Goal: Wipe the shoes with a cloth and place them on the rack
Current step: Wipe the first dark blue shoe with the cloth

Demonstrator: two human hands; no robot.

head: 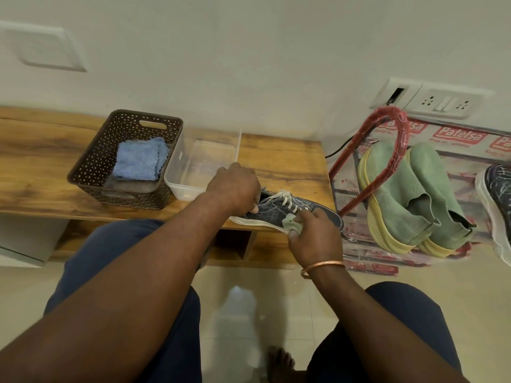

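Sneaker point(269, 215), dark blue with white laces and a white sole, lies on its side along the front edge of the wooden bench point(290, 158), just right of the view's centre, with its toe pointing toward three o'clock. The left hand point(233, 189) comes in from seven o'clock and covers the heel end, its fingers curled down over the shoe's collar and clamped on it. The right hand point(312, 239), with a copper bangle point(322, 266) at the wrist, reaches in from five o'clock. Its fingers and thumb are bunched tight on a small green cloth point(290, 223), which is pressed against the shoe's side near the sole, below the laces. At nine o'clock from the sneaker a clear plastic tub point(199, 161) stands on the bench, touching or just beside a brown perforated basket point(91, 172) further toward nine o'clock; a folded blue cloth point(141, 158) lies inside the basket. At three o'clock from the sneaker a red-framed rack point(394, 111), wrapped in printed plastic, stands on the floor beside the bench. A pair of green slip-on shoes point(392, 189) with yellow soles rests on it, heels toward five o'clock. Another dark shoe point(495, 194) with a white sole lies on the rack at the view's three o'clock edge, partly cut off. A wall socket point(445, 103) sits at twelve o'clock above the rack.
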